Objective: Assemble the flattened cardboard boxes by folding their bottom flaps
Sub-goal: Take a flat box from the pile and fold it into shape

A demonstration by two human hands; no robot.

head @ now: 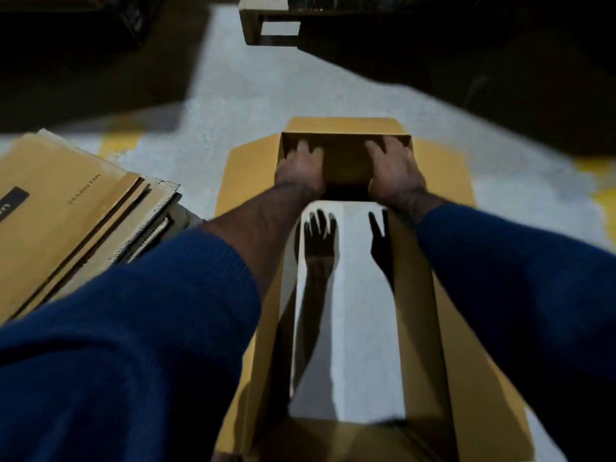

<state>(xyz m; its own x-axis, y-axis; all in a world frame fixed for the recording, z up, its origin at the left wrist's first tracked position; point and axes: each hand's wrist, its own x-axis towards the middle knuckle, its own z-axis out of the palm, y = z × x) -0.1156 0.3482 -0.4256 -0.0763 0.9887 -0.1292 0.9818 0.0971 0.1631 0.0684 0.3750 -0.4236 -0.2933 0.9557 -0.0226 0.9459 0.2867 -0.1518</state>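
A long brown cardboard box [466, 361] stands opened up on the floor in front of me, and I see the grey floor through its open middle. Its far end flap [345, 161] is folded inward. My left hand [300, 170] presses flat on the left part of that flap with the fingers spread. On the flap's right part my right hand [393, 170] presses the same way. Side flaps [248, 181] spread out to the left and right. Both forearms in blue sleeves reach over the box.
A stack of flattened cardboard boxes [63, 208] lies at the left, the top one printed with small text. A wooden pallet [266, 25] sits at the far top. Dark areas border the lit grey floor [240, 95], which has yellow marks.
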